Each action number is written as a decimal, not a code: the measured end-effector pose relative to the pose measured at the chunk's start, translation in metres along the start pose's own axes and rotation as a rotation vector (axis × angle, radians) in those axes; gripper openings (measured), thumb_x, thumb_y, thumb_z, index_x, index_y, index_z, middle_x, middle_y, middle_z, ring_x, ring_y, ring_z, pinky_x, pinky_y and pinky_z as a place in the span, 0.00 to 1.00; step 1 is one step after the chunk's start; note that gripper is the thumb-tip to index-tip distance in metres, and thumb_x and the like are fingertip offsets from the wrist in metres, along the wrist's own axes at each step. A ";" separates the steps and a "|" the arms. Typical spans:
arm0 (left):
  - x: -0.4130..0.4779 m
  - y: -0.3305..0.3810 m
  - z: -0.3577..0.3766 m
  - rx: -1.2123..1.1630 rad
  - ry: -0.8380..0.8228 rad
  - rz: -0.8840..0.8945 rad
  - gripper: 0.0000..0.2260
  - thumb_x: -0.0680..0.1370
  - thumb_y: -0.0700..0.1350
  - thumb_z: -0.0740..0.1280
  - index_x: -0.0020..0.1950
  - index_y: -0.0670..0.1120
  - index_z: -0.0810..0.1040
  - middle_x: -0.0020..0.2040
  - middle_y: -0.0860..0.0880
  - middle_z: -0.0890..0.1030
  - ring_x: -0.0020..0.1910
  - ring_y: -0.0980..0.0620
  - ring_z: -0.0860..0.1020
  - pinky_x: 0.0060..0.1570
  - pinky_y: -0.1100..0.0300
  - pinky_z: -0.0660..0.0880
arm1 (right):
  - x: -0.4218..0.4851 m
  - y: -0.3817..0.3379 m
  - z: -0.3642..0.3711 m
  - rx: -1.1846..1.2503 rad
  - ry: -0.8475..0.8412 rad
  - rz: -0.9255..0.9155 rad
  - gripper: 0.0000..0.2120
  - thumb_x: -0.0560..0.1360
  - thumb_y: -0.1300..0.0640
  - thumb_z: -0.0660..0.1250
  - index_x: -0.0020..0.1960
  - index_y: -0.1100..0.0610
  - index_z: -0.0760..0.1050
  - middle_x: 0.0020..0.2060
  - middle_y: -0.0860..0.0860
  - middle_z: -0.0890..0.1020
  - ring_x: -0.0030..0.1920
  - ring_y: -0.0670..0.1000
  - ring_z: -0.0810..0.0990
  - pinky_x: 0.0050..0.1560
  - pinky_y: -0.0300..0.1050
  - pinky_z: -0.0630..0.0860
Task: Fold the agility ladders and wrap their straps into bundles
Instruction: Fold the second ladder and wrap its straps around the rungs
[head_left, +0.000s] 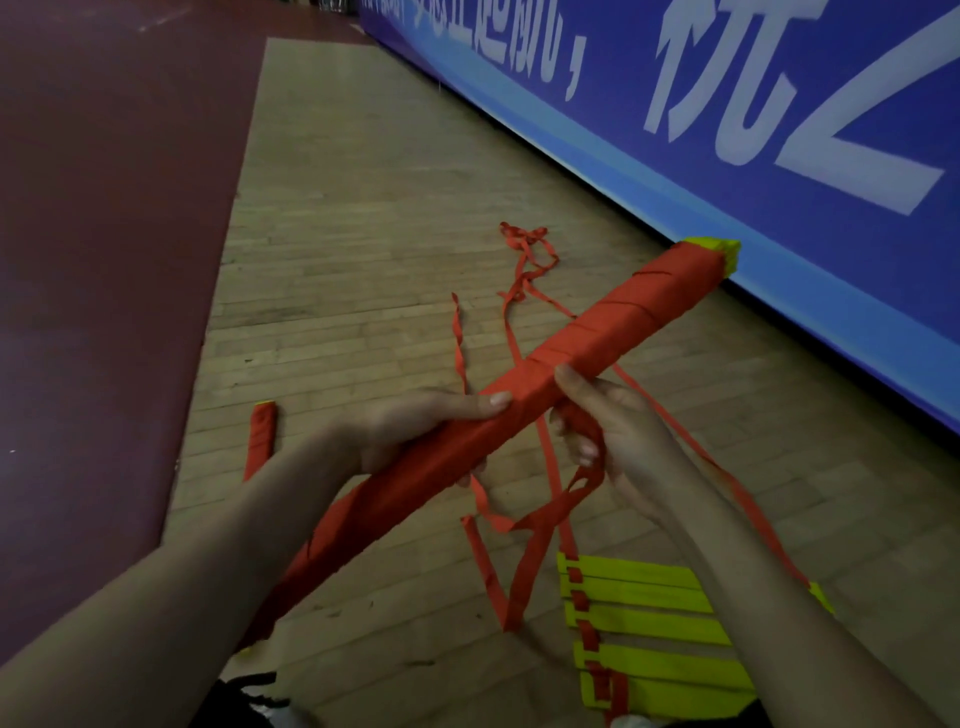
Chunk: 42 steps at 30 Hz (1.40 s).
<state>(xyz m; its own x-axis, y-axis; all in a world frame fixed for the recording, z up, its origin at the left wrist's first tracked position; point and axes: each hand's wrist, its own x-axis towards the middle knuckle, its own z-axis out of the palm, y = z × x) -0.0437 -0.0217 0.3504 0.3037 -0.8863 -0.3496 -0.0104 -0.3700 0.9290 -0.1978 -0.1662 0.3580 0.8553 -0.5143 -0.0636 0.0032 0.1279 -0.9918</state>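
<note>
L hand (415, 431) gripped the bundle (597, 338) mid-length, fingers curled round it, slanting above the floor (363, 208). R hand (618, 431): thumb on bundle, fingers curled round loose strap (545, 519). Yellow rungs (649, 623) lay below.

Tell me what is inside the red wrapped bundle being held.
Yellow rung ends show at the bundle's far tip. The rest is covered by wound red strap, and the left hand and right hand hide parts too.

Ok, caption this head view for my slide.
Left hand holds the wrapped ladder bundle; right hand grips red strap.
</note>
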 end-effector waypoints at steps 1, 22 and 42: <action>0.000 0.002 -0.003 -0.018 0.011 0.022 0.20 0.67 0.67 0.71 0.51 0.54 0.83 0.40 0.54 0.84 0.36 0.59 0.82 0.33 0.66 0.76 | 0.001 -0.002 -0.004 -0.019 -0.059 0.012 0.16 0.69 0.44 0.68 0.42 0.57 0.79 0.32 0.53 0.80 0.23 0.45 0.71 0.23 0.35 0.68; -0.015 0.024 0.016 -0.019 0.005 0.031 0.23 0.62 0.58 0.75 0.51 0.47 0.81 0.39 0.45 0.85 0.36 0.47 0.83 0.35 0.59 0.79 | 0.003 -0.001 -0.017 0.118 -0.103 0.450 0.18 0.77 0.63 0.50 0.40 0.62 0.77 0.30 0.57 0.81 0.24 0.50 0.76 0.27 0.40 0.76; -0.016 0.030 0.008 -0.045 0.176 0.093 0.27 0.61 0.60 0.75 0.52 0.45 0.82 0.37 0.44 0.84 0.33 0.47 0.83 0.32 0.61 0.78 | 0.000 0.004 -0.006 -0.097 0.105 0.141 0.11 0.73 0.63 0.51 0.38 0.60 0.71 0.25 0.53 0.74 0.18 0.47 0.64 0.21 0.36 0.63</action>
<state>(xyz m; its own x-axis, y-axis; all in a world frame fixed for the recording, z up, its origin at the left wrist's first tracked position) -0.0567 -0.0205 0.3828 0.4656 -0.8522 -0.2389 -0.0047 -0.2724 0.9622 -0.2007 -0.1705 0.3534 0.7847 -0.5836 -0.2088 -0.1670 0.1254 -0.9780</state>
